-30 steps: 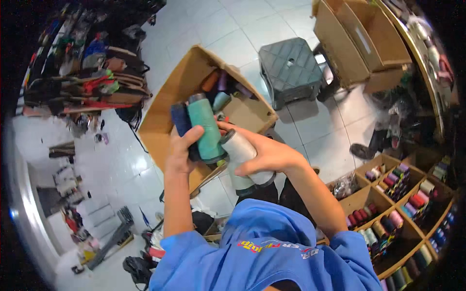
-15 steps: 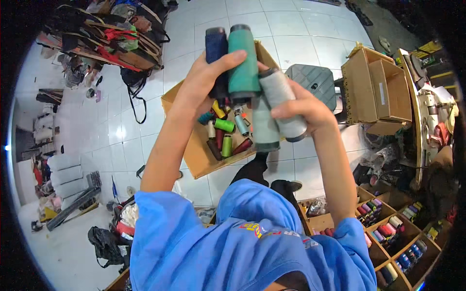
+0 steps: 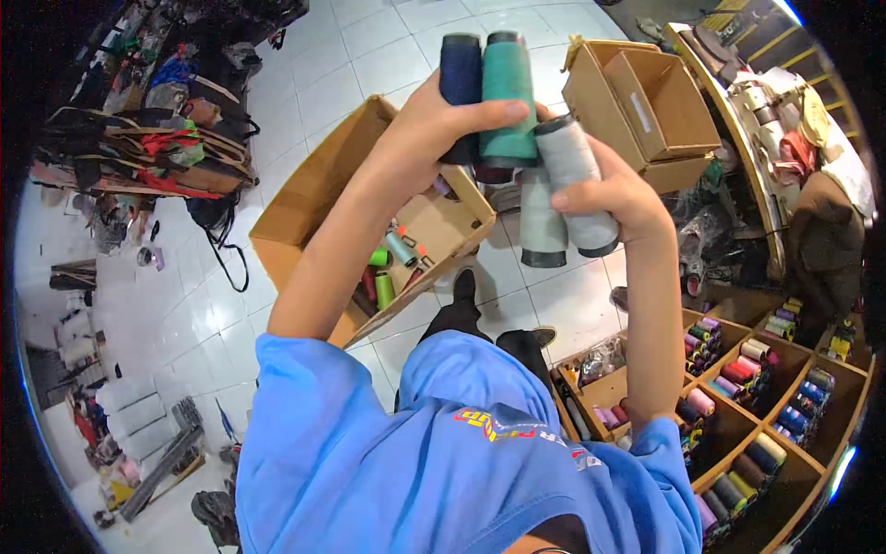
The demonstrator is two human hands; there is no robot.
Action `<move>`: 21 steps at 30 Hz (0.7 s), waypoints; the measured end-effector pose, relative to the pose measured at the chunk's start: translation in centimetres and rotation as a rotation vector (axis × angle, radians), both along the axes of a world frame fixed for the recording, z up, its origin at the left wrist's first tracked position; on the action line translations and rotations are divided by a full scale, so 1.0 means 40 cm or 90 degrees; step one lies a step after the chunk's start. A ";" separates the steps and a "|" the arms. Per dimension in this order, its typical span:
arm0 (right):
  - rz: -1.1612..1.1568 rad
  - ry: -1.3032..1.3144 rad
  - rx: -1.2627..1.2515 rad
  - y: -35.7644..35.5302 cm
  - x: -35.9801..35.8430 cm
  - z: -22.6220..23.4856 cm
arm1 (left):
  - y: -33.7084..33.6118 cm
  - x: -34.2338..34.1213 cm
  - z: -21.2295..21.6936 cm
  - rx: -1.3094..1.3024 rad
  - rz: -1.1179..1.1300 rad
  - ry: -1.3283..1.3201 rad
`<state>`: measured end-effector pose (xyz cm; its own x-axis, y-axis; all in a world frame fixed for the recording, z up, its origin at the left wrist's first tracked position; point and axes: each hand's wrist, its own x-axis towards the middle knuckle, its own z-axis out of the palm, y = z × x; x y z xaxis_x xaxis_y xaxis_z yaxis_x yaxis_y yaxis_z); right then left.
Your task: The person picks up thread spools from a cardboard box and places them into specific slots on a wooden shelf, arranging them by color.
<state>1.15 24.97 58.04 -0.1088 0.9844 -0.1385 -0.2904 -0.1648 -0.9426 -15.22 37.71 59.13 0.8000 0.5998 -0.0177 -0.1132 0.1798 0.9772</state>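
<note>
In the head view, the left hand (image 3: 434,125) is curled around two upright thread cones held side by side: a dark navy cone (image 3: 460,78) and a teal cone (image 3: 508,92), with the fingers wrapping across the teal one's lower part and the thumb side hidden behind. A darker spool end shows just under the teal cone, but what it is cannot be made out. The right hand (image 3: 609,194) is closed around two pale grey cones: the upper grey cone (image 3: 574,175) lies tilted across the palm, and the lower grey cone (image 3: 541,222) hangs just beneath it, touching it. The two hands are close together, the grey cones almost against the teal one. All four cones are smooth, tightly wound thread on tapering cores with dark flat ends. Below the left hand and forearm sits an open cardboard box (image 3: 305,212) on the white tiled floor (image 3: 406,37), with a few loose spools (image 3: 388,268) in green, pink and grey lying at its bottom. Above and beyond the right hand stands a second brown cardboard box (image 3: 646,102), open, with a smaller box nested in it. Below the right forearm is a wooden shelf unit (image 3: 784,415) divided into square compartments, each packed with rows of coloured thread cones. The person wears a blue short-sleeved shirt (image 3: 388,462) of soft fabric.
</note>
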 end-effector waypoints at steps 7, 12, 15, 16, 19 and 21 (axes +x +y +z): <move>-0.055 -0.037 0.042 -0.030 0.026 0.096 | -0.021 0.044 0.083 0.084 0.005 -0.021; -0.042 -0.084 0.115 -0.019 0.057 0.171 | -0.051 0.035 0.218 0.153 -0.013 -0.047; -0.043 -0.079 0.140 -0.033 0.044 0.225 | -0.088 0.033 0.308 0.057 0.045 0.026; -0.039 -0.071 0.136 -0.037 0.049 0.228 | -0.089 0.038 0.307 0.050 0.033 0.014; -0.088 -0.075 0.098 -0.073 0.036 0.210 | -0.074 0.035 0.211 0.092 -0.007 -0.036; -0.148 -0.080 0.070 -0.116 0.069 0.155 | -0.103 0.081 0.138 0.064 -0.031 -0.152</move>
<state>3.92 20.32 64.25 0.1333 0.9907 -0.0275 -0.1877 -0.0020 -0.9822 -11.96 33.57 64.67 0.8023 0.5493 0.2335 -0.3369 0.0938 0.9369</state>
